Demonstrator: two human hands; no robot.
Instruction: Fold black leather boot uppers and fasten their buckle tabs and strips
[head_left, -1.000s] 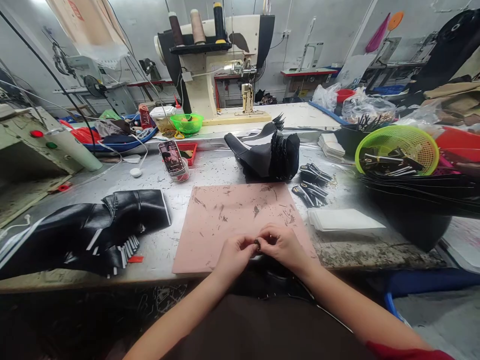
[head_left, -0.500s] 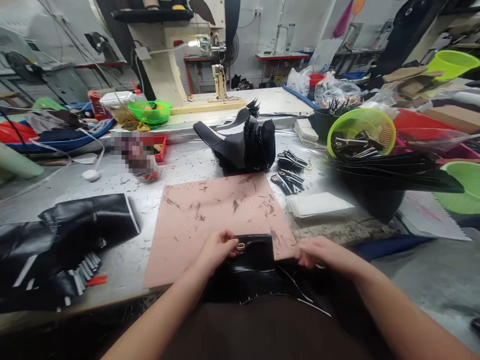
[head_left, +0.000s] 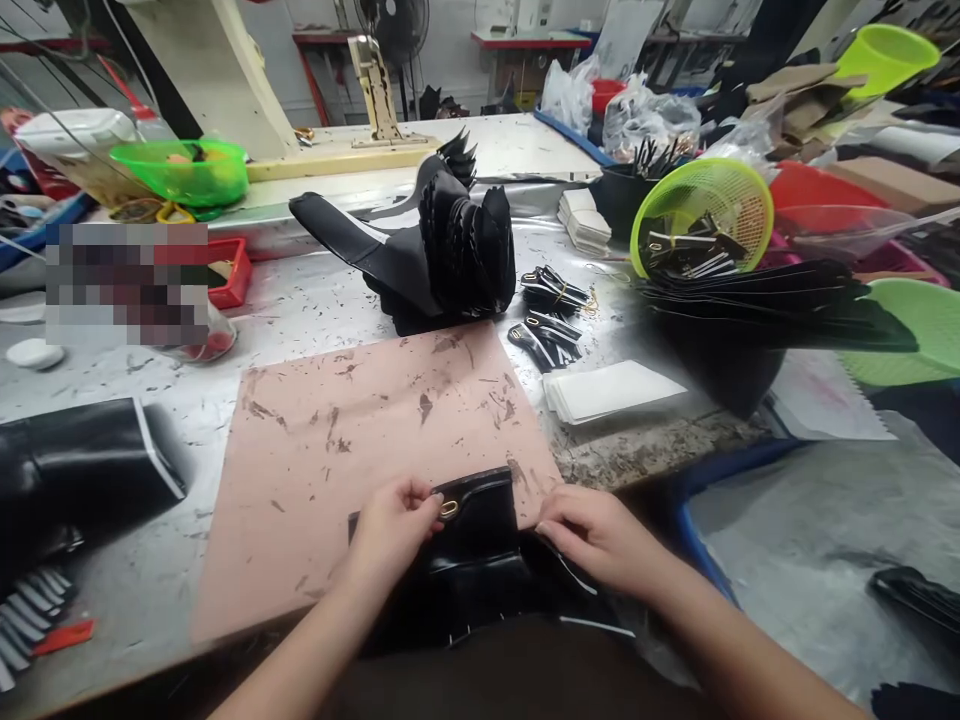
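A glossy black leather piece [head_left: 480, 515] with a small gold oval buckle [head_left: 448, 509] lies over the near edge of a pink board [head_left: 382, 420], and its lower part hangs toward my lap. My left hand [head_left: 397, 520] is closed, thumb and fingers pinching the piece beside the buckle. To the right, my right hand [head_left: 596, 535] is closed at the leather's edge, where a white-lined rim curves under its fingers; the fingertips are partly hidden. Behind the board, several black buckled straps [head_left: 551, 335] lie in bundles beside a stack of white paper [head_left: 611, 390].
A pile of black shoe-upper pieces [head_left: 450, 250] stands behind the board. More glossy black leather [head_left: 82, 460] lies at left. A yellow-green basket [head_left: 701, 220] holds straps at right, above stacked black sheets [head_left: 780, 310]. A sewing machine [head_left: 217, 80] stands at the back.
The view has turned and lowered, so the bench items appear farther left. My right hand has come in closer to the leather's edge. My left hand keeps its pinch beside the buckle.
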